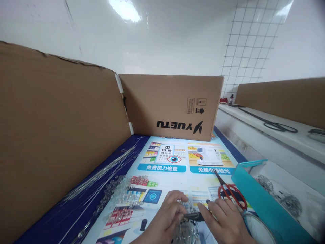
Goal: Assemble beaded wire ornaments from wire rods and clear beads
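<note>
Low in the view, my right hand [224,217] is wrapped round a pair of pliers [195,216], whose dark jaws point left. My left hand [167,217] pinches a thin wire piece [187,206] at the tips of those jaws; the fingers hide part of it. Under both hands lies a tangle of silvery wire pieces [186,233]. Clear beads [124,195] are heaped on the printed mat to the left of my left hand. Red-handled scissors [232,195] lie beyond my right hand, blades pointing away.
Straight wires [101,173] lie along the left edge beside a tall cardboard wall [58,135]. An upside-down YUETU carton [172,101] stands at the back. On the right, a teal box [269,203] holds coiled wire [290,205]. A round clear dish [259,230] sits near my right wrist.
</note>
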{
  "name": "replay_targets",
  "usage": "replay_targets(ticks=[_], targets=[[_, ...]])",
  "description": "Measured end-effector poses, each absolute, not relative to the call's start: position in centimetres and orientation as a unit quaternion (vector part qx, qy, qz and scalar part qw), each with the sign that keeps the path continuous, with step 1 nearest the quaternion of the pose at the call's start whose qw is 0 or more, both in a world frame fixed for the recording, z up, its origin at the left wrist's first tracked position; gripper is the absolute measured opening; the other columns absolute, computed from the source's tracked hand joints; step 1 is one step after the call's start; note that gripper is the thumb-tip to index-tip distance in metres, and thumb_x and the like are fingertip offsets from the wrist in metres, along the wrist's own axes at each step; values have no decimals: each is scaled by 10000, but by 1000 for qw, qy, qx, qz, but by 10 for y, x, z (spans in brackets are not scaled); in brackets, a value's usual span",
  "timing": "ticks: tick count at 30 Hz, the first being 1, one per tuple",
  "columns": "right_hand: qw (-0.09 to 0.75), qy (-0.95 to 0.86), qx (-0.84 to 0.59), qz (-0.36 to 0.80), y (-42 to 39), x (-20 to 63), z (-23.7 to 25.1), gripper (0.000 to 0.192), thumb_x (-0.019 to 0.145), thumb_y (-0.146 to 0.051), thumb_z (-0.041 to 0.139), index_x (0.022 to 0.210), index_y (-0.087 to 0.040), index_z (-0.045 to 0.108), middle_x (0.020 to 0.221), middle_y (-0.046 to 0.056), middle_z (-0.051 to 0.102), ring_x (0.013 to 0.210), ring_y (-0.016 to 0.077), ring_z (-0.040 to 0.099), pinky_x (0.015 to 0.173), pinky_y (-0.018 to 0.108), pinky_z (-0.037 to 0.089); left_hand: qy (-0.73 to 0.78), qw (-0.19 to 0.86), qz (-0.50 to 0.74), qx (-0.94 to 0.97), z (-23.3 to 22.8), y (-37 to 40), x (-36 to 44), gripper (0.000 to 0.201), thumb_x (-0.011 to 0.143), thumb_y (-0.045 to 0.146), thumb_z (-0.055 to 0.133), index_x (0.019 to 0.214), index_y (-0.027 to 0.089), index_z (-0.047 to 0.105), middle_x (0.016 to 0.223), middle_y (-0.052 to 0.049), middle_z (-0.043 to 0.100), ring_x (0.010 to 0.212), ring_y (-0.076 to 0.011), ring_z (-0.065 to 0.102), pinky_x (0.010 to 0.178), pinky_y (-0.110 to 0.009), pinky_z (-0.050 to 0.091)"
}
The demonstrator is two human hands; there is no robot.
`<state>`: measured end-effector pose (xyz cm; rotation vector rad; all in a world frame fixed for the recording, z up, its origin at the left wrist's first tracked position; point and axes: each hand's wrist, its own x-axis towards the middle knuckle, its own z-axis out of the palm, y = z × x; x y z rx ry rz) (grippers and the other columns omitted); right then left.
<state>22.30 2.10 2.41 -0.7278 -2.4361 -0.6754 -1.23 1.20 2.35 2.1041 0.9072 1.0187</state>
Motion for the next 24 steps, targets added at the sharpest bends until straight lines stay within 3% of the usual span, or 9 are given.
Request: replay_targets(ticks=[24], targets=[[236,-901,-287,-223,20,224,17,313,839,-156,487,1143,-141,560,832,86,609,723,210,481,664,394,343,348,339,375,789,29,7,-13,151,901,137,365,903,239,475,1140,-40,426,1139,-165,361,964,-331,320]])
